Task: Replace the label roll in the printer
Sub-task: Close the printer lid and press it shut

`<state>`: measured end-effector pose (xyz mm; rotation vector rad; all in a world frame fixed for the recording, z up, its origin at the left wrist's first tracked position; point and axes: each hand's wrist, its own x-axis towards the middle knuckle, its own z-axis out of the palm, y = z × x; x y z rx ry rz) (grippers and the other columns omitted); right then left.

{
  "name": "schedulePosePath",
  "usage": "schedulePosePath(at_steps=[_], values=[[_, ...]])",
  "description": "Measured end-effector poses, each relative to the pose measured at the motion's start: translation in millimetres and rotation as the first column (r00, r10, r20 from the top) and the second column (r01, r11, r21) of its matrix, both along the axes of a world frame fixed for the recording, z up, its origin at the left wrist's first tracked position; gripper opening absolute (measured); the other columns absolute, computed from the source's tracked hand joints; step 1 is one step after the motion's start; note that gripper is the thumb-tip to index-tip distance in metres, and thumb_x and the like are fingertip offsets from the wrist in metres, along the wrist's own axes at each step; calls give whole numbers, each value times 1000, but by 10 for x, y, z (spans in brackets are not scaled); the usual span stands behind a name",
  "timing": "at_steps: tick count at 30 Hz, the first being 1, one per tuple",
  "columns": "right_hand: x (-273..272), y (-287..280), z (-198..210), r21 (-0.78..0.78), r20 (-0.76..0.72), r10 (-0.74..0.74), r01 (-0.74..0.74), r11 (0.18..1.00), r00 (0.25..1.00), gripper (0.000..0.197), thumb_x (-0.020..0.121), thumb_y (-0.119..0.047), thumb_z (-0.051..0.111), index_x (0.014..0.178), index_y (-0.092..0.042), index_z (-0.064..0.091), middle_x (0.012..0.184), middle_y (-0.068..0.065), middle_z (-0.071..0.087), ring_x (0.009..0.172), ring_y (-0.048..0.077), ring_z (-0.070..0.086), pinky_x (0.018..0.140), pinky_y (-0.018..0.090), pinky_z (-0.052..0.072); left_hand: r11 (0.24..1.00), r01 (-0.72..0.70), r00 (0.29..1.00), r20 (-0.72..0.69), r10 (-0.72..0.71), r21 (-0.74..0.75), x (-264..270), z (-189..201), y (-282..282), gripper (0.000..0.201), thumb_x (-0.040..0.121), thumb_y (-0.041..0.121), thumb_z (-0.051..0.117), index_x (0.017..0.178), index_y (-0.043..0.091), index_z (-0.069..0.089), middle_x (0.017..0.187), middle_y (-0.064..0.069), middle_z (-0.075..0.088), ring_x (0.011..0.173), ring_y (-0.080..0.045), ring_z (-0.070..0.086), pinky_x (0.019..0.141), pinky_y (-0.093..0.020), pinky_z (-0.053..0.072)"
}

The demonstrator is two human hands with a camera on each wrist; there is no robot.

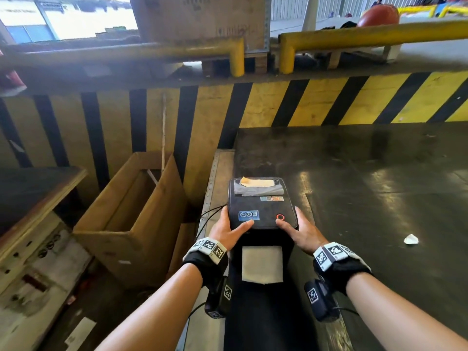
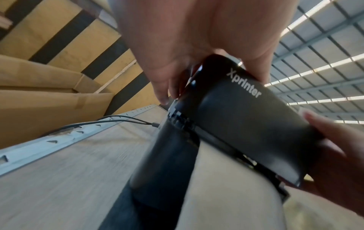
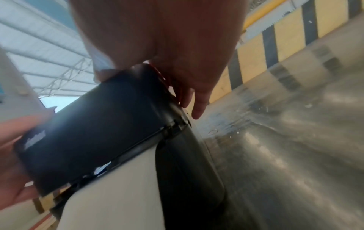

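Black printer [image 1: 262, 206] sits at the near left edge of the dark worktop [image 1: 379, 173], lid raised a crack, white label paper [image 1: 262, 267] hanging from the front slot. Left hand [image 1: 226, 230] and right hand [image 1: 302, 231] clamp the lid from either side, thumbs on top, fingers down the flanks. Cable [image 2: 118, 120] plugged in on the left. Open cardboard box [image 1: 131, 214] beside it, striped yellow-black wall [image 1: 278, 105] behind.

Head view looks down from above; wrist views close, low, upward — all share printer [image 1: 262, 203].
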<state>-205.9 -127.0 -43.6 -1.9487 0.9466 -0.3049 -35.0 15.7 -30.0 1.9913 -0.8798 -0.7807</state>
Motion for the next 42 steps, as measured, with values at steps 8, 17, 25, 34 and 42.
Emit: schedulePosePath(at_steps=[8, 17, 25, 34, 42], values=[[-48, 97, -145, 127, 63, -40, 32, 991, 997, 77, 83, -45, 58, 145, -19, 20, 141, 3, 46, 124, 15, 44, 102, 23, 28, 998, 9, 999, -50, -13, -65, -4, -207, 44, 85, 74, 50, 68, 141, 30, 20, 139, -2, 50, 121, -19, 53, 103, -46, 46], [-67, 224, -51, 152, 88, -81, 67, 986, 993, 87, 75, -56, 53, 146, -26, 15, 146, 6, 42, 133, 24, 38, 97, 24, 24, 996, -16, 1000, -13, 14, -90, 1, -287, 46, 80, 75, 54, 66, 139, 29, 25, 135, -2, 55, 117, -18, 57, 100, -43, 49], [-59, 291, 16, 152, 96, -93, 77, 985, 991, 91, 67, -58, 47, 146, -26, 17, 146, 7, 41, 133, 23, 38, 94, 22, 23, 993, -36, 999, 3, 37, -112, -11, -303, 65, 75, 81, 46, 63, 141, 26, 24, 137, -4, 52, 119, -19, 54, 96, -31, 45], [-40, 313, 27, 139, 88, -116, 103, 985, 989, 90, 68, -60, 47, 146, -26, 18, 146, 8, 42, 133, 25, 39, 97, 26, 26, 991, -34, 999, -9, 34, -128, -9, -274, 64, 74, 83, 42, 61, 142, 23, 21, 140, -7, 48, 123, -22, 52, 97, -32, 45], [-14, 262, -28, 134, 82, -113, 102, 986, 990, 90, 69, -62, 47, 146, -27, 16, 146, 6, 42, 132, 24, 40, 95, 26, 26, 990, -38, 999, -16, 36, -139, 16, -298, 53, 77, 81, 44, 64, 142, 22, 23, 140, -7, 49, 122, -20, 52, 102, -41, 47]])
